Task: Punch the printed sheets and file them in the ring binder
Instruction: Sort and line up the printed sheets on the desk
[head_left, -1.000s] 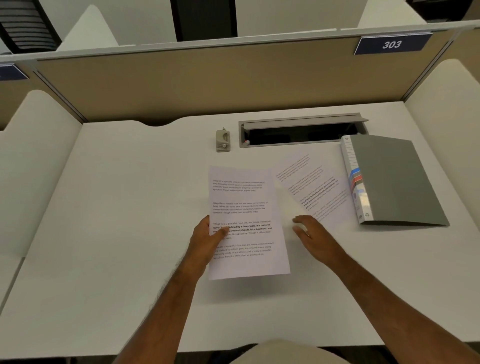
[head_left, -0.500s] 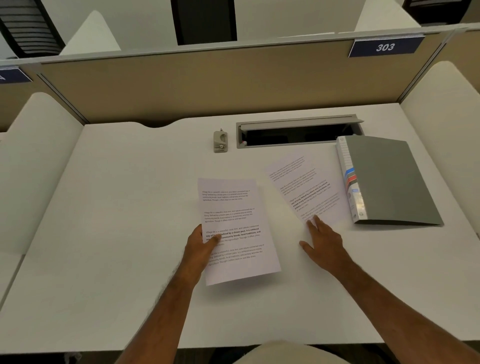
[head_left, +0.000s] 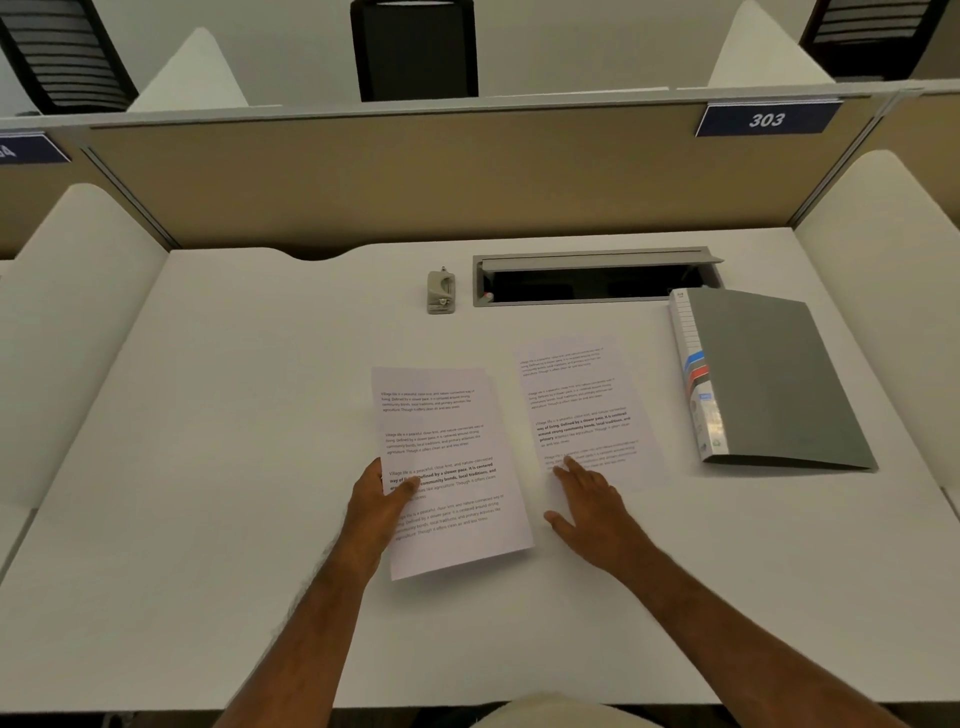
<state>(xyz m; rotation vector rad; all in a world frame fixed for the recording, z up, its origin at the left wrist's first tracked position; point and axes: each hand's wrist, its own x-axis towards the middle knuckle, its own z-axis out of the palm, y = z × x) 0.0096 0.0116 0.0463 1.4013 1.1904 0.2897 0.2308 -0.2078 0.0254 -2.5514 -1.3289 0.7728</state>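
White surface (head_left: 208, 467): carries all the items listed below; bounded at the rear by a beige partition (head_left: 415, 176) bearing a blue number plate (head_left: 768, 119) reading 303.
Left sheets (head_left: 447, 467): printed paper, angled slightly, near the front centre of the surface; a second edge shows at the top right corner, so more than one sheet; exact count cannot be told.
Left hand (head_left: 382, 506): grasping the left sheets at their left edge, thumb on top over the printed text, remaining fingers hidden beneath or behind the paper.
Right sheet (head_left: 582, 405): printed paper lying flat, just right of the left sheets and apart from them, between them and the binder.
Right hand (head_left: 592, 509): released, fingers straight and spread, palm down; fingertips resting on the lower left corner of the right sheet, heel of the hand on the bare surface.
Ring binder (head_left: 769, 379): grey, closed, lying flat at the right side of the surface, labelled spine facing left toward the sheets; its far corner overlaps the edge of the cable tray.
Hole punch (head_left: 441, 292): small, grey, standing at the rear centre, just left of the cable tray, well apart from both hands.
Cable tray (head_left: 592, 283): recessed slot with grey lid raised, rear of the surface.
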